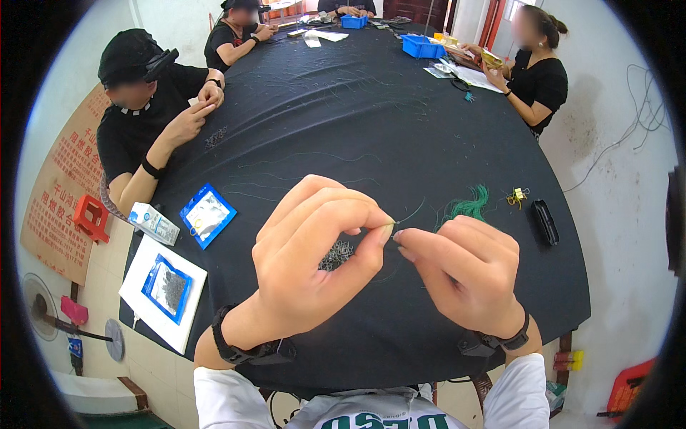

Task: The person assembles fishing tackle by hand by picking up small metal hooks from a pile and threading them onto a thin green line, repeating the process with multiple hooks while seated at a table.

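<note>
Above the middle of the black-covered table, my left hand (304,247) pinches a thin green thread (411,213) between thumb and forefinger; its free end curves up to the right. My right hand (468,268) is close beside it, thumb and forefinger pressed together almost at the left fingertips. Whatever the right fingertips hold is too small to make out. Partly hidden behind my left hand lies a pile of small grey metal pieces (337,254). Beyond my right hand, a bundle of green threads (469,203) rests on the cloth.
A yellow clip (517,196) and black case (545,222) lie right. To the left are a white box (153,224), a blue-edged packet (208,215) and a bag of dark pieces (170,287) on a white board (140,289). Several people sit around the table; blue bins (423,47) stand far off.
</note>
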### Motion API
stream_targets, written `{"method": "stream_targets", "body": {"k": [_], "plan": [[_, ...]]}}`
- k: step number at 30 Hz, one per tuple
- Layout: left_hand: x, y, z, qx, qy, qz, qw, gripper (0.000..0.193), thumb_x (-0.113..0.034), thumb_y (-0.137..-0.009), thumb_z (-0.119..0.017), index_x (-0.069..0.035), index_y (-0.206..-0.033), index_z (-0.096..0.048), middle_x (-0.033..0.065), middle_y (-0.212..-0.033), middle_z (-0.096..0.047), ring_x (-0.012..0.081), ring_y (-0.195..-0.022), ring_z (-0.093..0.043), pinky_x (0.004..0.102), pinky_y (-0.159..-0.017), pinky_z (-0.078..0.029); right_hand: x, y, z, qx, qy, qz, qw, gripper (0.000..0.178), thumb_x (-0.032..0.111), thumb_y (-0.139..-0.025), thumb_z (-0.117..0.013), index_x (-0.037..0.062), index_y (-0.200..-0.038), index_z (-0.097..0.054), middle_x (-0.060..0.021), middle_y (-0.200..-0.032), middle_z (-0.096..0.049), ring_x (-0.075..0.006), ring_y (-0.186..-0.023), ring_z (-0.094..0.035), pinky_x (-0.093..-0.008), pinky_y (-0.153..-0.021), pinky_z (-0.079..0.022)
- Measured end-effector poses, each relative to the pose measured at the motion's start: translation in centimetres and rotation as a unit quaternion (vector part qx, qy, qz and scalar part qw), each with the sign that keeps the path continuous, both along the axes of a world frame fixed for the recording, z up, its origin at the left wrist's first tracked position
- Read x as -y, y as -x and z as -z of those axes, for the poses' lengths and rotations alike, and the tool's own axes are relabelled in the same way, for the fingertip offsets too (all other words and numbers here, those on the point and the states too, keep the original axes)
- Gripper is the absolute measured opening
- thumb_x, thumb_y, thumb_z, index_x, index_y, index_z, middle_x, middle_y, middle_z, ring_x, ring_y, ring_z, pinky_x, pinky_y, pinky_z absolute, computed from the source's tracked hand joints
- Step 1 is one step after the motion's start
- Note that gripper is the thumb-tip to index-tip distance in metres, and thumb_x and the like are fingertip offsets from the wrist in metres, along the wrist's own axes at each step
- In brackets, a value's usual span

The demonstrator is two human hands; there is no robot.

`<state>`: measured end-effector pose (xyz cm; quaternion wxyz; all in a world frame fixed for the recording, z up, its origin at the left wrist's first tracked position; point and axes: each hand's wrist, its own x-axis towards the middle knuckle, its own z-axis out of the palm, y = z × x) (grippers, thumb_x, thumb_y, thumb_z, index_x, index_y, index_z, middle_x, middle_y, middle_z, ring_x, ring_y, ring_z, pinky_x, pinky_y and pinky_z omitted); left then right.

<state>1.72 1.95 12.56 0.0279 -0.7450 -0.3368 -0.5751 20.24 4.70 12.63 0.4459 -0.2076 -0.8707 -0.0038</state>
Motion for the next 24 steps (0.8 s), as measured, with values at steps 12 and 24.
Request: {"method": "stream_targets", "body": {"k": [12,24], "plan": [[-0.55,-0.22,0.10,-0.069,-0.075,-0.017,0.995,0.018,0.009,-0.065,-0.068,0.001,-0.080,-0.062,0.0119,-0.076,-0.064,0.0202,-0.063,-0.060,0.0262,-0.053,-0.046,0.49,-0.28,-0.14,0.026,-0.061,0.021,0.998,0.030,0.002,-0.057,-0.071,0.0069,-0.087,-0.068,0.0008,-0.059,-0.043,-0.0122,-0.049,-0.044,-0.0250,-0.042,-0.034],[-0.52,0.05,-0.05,-0.070,-0.070,-0.004,0.995,0.019,0.010,-0.065,-0.069,0.003,-0.081,-0.061,0.0129,-0.076,-0.063,0.0220,-0.064,-0.060,0.0277,-0.054,-0.046,0.63,-0.40,-0.63,0.020,-0.056,0.025,0.998,0.023,0.003,-0.062,-0.073,0.0052,-0.084,-0.066,-0.0001,-0.059,-0.045,-0.0124,-0.048,-0.044,-0.0253,-0.041,-0.033]]}}
